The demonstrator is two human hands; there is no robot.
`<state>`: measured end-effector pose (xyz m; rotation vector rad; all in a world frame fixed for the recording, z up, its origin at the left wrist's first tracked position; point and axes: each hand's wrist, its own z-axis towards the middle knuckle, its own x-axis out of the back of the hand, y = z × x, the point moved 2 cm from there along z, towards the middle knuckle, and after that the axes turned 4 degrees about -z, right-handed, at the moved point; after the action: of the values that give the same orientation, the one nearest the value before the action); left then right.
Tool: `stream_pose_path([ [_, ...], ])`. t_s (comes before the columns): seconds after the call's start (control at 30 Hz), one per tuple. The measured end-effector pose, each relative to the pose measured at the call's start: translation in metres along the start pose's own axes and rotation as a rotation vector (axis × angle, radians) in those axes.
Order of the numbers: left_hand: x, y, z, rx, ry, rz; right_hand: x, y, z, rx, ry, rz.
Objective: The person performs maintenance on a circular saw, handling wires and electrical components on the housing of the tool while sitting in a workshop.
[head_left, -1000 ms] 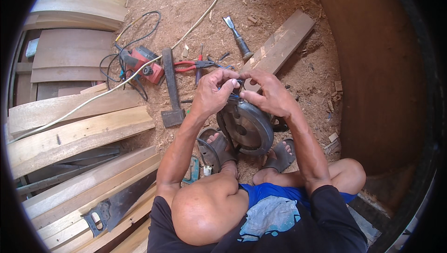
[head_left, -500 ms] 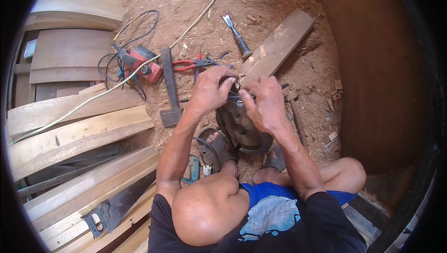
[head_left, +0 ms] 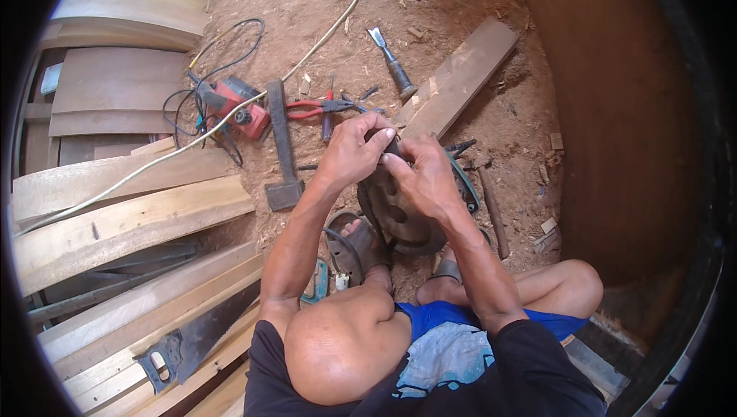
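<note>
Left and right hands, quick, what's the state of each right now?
Left hand: closed, fingertips pinching a small dark piece.
Right hand: closed on the same piece, too small to identify.

Two hands [head_left: 355, 150] [head_left: 427, 178] are showing, and one handsaw [head_left: 190, 344], one chisel [head_left: 393, 68], one red power tool [head_left: 223, 98] and one pair of pliers [head_left: 338, 106] are lying around.

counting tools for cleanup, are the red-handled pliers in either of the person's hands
No, the red-handled pliers lie on the ground, while the left hand and right hand hold a small dark piece between them.
</note>
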<state>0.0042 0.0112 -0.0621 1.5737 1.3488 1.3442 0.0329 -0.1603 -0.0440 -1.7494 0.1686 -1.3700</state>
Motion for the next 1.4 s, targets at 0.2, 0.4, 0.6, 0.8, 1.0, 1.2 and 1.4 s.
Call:
stream_pose_path([
  [0.2,-0.002,-0.003,0.002,-0.011,-0.024,-0.128,0.009,0.003,-0.007,-0.254,-0.112,0.432],
  [0.4,-0.006,-0.002,0.002,-0.017,-0.072,-0.229,0.020,0.007,-0.012,-0.463,-0.193,0.683],
  [0.6,-0.006,-0.007,0.001,-0.032,-0.033,-0.226,0.019,0.041,-0.008,-0.504,-0.200,0.886],
  [0.8,-0.005,-0.002,-0.003,-0.119,-0.112,-0.140,0.025,0.046,-0.004,-0.665,-0.237,1.249],
  [1.0,-0.009,-0.011,0.005,-0.056,-0.021,-0.162,0.024,0.041,-0.006,-0.648,-0.179,1.231],
  [1.2,-0.018,-0.017,0.004,-0.019,0.062,-0.297,0.026,0.037,-0.007,-0.494,-0.275,0.834],
  [1.4,-0.020,-0.011,0.002,-0.087,0.006,-0.325,0.027,0.039,-0.006,-0.533,-0.156,1.209],
])
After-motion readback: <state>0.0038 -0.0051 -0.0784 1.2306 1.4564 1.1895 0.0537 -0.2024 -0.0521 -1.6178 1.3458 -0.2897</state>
